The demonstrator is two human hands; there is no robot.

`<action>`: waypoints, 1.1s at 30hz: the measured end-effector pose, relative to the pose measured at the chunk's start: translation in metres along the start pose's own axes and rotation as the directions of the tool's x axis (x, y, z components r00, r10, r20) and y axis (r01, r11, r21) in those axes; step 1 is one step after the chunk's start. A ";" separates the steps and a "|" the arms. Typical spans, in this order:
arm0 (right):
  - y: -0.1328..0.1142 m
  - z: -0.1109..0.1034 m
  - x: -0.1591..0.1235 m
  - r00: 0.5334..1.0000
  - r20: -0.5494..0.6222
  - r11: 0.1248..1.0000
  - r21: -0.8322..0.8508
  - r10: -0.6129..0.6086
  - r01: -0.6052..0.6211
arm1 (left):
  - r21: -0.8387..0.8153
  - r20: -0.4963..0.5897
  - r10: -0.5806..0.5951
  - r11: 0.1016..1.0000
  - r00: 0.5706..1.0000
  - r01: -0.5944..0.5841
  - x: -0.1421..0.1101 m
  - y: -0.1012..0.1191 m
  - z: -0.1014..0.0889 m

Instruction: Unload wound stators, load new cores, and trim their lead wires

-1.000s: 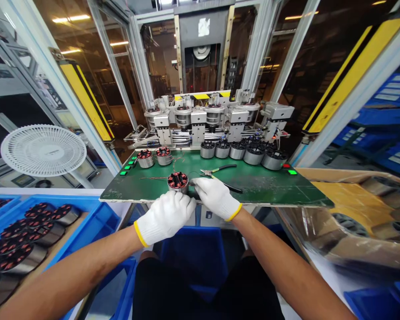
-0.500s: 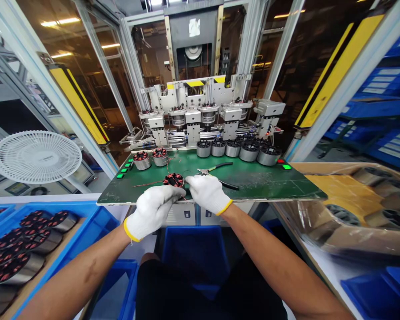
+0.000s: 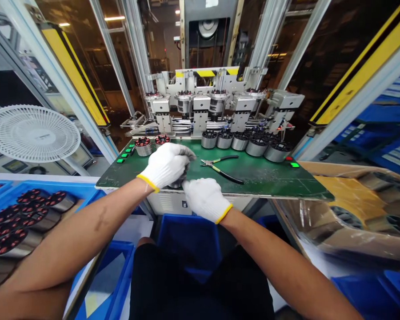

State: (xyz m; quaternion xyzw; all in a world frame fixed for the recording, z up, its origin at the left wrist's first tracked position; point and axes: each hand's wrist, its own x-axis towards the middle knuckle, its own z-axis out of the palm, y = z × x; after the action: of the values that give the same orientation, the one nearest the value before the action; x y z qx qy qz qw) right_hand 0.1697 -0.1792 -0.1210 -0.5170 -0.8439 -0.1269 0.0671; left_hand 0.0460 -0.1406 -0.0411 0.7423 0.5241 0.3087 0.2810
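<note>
My left hand [image 3: 168,164], in a white knit glove with a yellow cuff, curls over a motor stator [image 3: 177,183] at the front of the green work surface. Only a dark grey bit of that stator shows below the glove. My right hand [image 3: 205,198], gloved the same way, is closed beside it at the front edge. What its fingers pinch is hidden. Cutting pliers [image 3: 222,168] with black and green handles lie with jaws parted, just right of my left hand. Behind that hand stand two copper-wound stators, one [image 3: 143,146] in full view, the other [image 3: 162,140] partly covered.
Several unwound stator cores [image 3: 224,140] line the back right of the green bench [image 3: 273,182]. Behind them rises a winding machine [image 3: 200,104]. A blue tray [image 3: 86,189] of wound stators is at left, below a white fan [image 3: 33,133]. A carton [image 3: 353,195] with cores stands right.
My left hand has moved up and right, over the stator, whose red-copper top is now covered. My right hand has dropped slightly, away from the pliers. The view has tilted down.
</note>
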 end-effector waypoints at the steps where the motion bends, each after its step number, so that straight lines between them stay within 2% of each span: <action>1: -0.006 0.002 -0.001 1.000 0.002 1.000 0.008 0.006 -0.006 | 0.090 -0.022 0.013 0.996 1.000 -0.011 0.005 0.002 0.003; 3: -0.013 0.004 -0.001 1.000 0.010 0.999 0.021 0.028 -0.028 | 0.220 -0.038 0.048 0.975 0.998 -0.039 0.009 0.005 0.007; 5: -0.015 0.004 -0.002 0.999 0.016 0.998 0.031 0.052 -0.052 | 0.248 -0.008 0.103 0.964 0.995 -0.098 0.006 0.003 0.004; 7: -0.012 0.001 -0.004 0.998 0.017 0.997 0.049 0.052 -0.053 | 0.248 -0.022 0.212 0.948 0.977 -0.200 -0.005 -0.003 -0.006; 10: -0.004 -0.007 -0.009 0.998 0.036 0.995 0.075 0.056 -0.059 | 0.358 -0.056 0.434 0.849 0.899 -0.388 -0.023 -0.021 -0.021; 12: -0.003 -0.012 -0.012 0.997 0.044 0.995 0.082 0.061 -0.065 | 0.470 0.048 0.537 0.732 0.842 -0.493 -0.030 -0.037 -0.024; 15: -0.011 -0.015 -0.017 0.997 0.025 0.994 0.077 0.074 -0.076 | 0.619 0.195 0.586 0.548 0.786 -0.563 -0.033 -0.058 -0.013; 17: -0.020 -0.017 -0.020 0.995 0.001 0.993 0.069 0.098 -0.098 | 0.682 0.191 0.627 0.468 0.755 -0.562 -0.033 -0.068 -0.002; 20: -0.028 -0.025 -0.024 0.996 0.003 0.994 0.061 0.094 -0.094 | 0.701 0.107 0.720 0.435 0.685 -0.566 -0.033 -0.077 0.012; 23: -0.019 -0.044 -0.020 1.000 -0.006 0.997 0.069 0.027 -0.026 | 0.682 0.022 0.779 0.446 0.627 -0.579 -0.034 -0.080 0.017; 26: 0.006 -0.062 -0.008 0.982 -0.189 1.000 0.007 -0.003 0.004 | 0.685 -0.016 0.784 0.461 0.620 -0.565 -0.035 -0.083 0.018; 28: 0.024 -0.066 0.001 0.969 -0.241 0.995 -0.101 -0.044 0.021 | 0.687 -0.016 0.773 0.469 0.634 -0.555 -0.034 -0.084 0.018; 31: 0.038 -0.056 0.004 0.991 -0.097 0.976 -0.209 -0.090 0.068 | 0.666 -0.021 0.757 0.497 0.653 -0.555 -0.032 -0.083 0.016; 33: 0.036 -0.044 -0.001 0.995 0.013 0.978 -0.182 -0.103 0.103 | 0.645 -0.045 0.732 0.541 0.680 -0.539 -0.029 -0.079 0.013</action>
State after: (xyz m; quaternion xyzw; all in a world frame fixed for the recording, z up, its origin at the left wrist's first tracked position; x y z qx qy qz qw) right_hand 0.2011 -0.1766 -0.0734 -0.4768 -0.8545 -0.2059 0.0114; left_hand 0.0007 -0.1468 -0.1128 0.8717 0.3184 0.3258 -0.1807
